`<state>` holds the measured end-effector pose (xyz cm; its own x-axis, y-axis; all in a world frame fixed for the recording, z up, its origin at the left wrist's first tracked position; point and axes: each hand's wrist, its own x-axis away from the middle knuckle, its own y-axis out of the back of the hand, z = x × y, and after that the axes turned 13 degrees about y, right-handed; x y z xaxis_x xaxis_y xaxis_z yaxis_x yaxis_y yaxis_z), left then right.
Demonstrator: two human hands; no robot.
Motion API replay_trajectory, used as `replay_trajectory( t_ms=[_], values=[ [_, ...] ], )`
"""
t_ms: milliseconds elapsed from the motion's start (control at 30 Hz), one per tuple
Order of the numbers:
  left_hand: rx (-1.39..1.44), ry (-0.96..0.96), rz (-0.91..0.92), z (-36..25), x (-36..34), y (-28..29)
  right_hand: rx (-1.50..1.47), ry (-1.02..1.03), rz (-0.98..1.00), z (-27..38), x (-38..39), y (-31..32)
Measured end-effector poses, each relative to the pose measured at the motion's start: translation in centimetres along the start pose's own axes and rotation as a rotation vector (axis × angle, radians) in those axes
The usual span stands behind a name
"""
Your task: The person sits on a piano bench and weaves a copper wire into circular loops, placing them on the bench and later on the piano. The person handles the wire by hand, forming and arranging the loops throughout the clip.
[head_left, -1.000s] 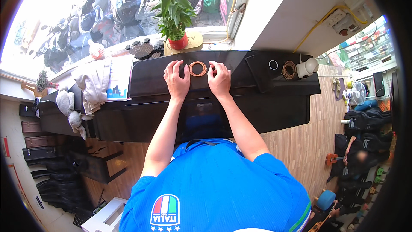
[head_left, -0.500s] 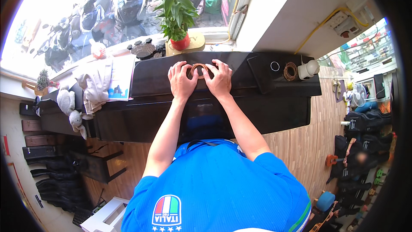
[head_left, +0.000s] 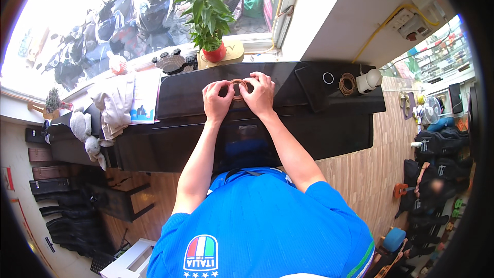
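Note:
A small ring-shaped coil of copper-brown wire or string [head_left: 237, 81] is held just over the black glossy top [head_left: 180, 92]. My left hand [head_left: 216, 102] has its thumb and fingertips pressed to the coil's left side. On the opposite side, my right hand [head_left: 261, 96] pinches it with bent fingers, the thumb at the inner edge. The coil's exact material is too small to make out. Farther right lie a similar brown coil [head_left: 348, 84], a thin white ring [head_left: 328, 77] and a white rounded camera-like device [head_left: 369, 81].
A potted plant [head_left: 214, 53] stands by the window behind the black top. At left are a grey plush toy [head_left: 81, 125], a beige cloth [head_left: 114, 103] and a printed sheet [head_left: 143, 104]. A person [head_left: 436, 188] sits among instrument cases at right; a black bench [head_left: 114, 201] stands lower left.
Both hands stay at the coil. The fingers of my left hand have curled in more, and those of my right hand have shifted slightly along the coil. The view has moved a little.

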<state>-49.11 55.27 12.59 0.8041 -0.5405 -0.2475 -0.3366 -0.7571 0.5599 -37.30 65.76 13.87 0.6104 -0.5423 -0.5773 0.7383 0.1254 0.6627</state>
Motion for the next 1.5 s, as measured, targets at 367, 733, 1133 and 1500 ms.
replay_trajectory(
  t_ms=[367, 733, 1133, 1500],
  values=[
    [-0.228, -0.051, 0.021, -0.9, -0.3, 0.4, -0.117, -0.097, 0.064, -0.5, 0.1, -0.8],
    [-0.241, -0.156, 0.063, -2.1, 0.3, -0.1, -0.033, -0.079, 0.262, -0.5, -0.6, 0.0],
    [-0.513, -0.075, 0.318, -3.7, -1.6, 1.0, 0.052, 0.009, 0.488, -0.4, -2.4, 0.1],
    [0.742, 0.376, 0.578, -1.0, -2.7, 0.4, -0.903, -0.404, 0.159, -4.0, -2.1, -1.1]
  ],
)
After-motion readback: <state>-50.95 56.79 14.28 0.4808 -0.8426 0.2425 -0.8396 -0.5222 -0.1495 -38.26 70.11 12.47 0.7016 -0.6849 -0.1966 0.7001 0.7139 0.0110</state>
